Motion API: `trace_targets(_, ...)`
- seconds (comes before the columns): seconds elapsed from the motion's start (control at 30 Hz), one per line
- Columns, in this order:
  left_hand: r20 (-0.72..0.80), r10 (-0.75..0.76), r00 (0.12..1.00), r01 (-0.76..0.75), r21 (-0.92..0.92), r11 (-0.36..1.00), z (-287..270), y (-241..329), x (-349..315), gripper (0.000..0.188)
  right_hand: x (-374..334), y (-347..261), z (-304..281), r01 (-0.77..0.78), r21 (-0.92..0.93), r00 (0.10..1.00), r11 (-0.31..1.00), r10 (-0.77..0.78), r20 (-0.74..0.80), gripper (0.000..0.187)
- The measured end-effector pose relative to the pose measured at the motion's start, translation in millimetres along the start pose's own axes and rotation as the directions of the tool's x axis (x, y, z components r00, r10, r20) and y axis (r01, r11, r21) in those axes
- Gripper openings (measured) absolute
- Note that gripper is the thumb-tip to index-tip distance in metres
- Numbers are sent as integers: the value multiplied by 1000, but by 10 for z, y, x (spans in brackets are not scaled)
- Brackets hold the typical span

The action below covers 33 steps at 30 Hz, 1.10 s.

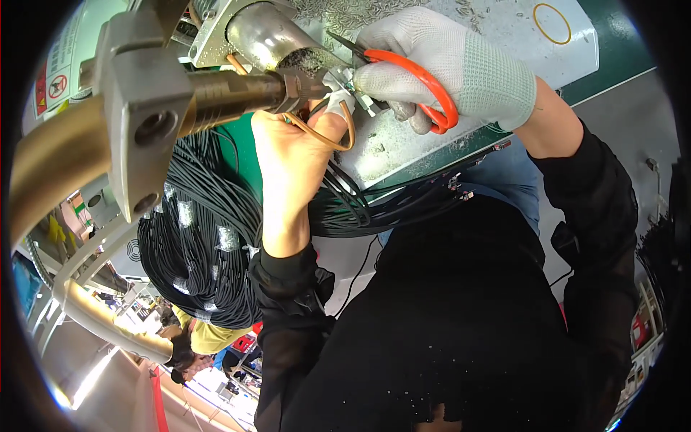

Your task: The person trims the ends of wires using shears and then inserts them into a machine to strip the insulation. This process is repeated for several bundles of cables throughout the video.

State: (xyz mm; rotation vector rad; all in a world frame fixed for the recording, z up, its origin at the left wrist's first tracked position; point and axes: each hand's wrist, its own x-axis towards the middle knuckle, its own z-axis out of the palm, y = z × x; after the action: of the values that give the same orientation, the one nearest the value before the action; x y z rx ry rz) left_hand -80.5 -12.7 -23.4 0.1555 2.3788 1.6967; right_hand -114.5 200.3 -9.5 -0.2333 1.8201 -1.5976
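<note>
My right hand (425, 61), in a white knit glove, is closed around a pair of red-handled scissors (445, 97). Their dark blades point up and to the left, away from the fingers. Bare at the palm, my left hand (295, 158) pinches small metal connector pieces (344, 81) right beside the gloved fingertips. White coverings show on some of its fingertips. A brown tube (320, 137) loops in front of that hand, and a metal fitting hides part of its fingers. Black cables (345, 205) run below the left wrist.
A large metal fitting (237, 97) juts in from the left, near a shiny metal cylinder (266, 32). Small metal bits litter the white work surface (489, 36), where a yellow rubber band (552, 23) lies. Bundled black cables (201, 245) hang at left. A person in yellow (212, 337) is beyond.
</note>
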Motion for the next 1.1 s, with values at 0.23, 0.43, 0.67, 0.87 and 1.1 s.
trace_targets(0.23,-25,-28,999,25,-104,994,85,12,-66,14,0,204,124,240,64,968,969,-234,-85,29)
trace_targets(0.43,21,-14,1000,15,-18,1000,25,3,-81,12,18,229,99,311,63,950,948,-307,-60,29)
trace_targets(0.67,56,-13,998,11,34,999,-12,-7,-18,8,-29,195,163,226,74,970,971,-218,-104,27)
trace_targets(0.87,17,-103,995,101,-395,913,-58,-150,-292,20,-377,296,204,310,-82,899,947,-321,-299,23)
trace_targets(1.1,327,-165,931,366,-839,403,83,171,-973,42,-1036,214,385,14,-698,756,716,-464,-461,21)
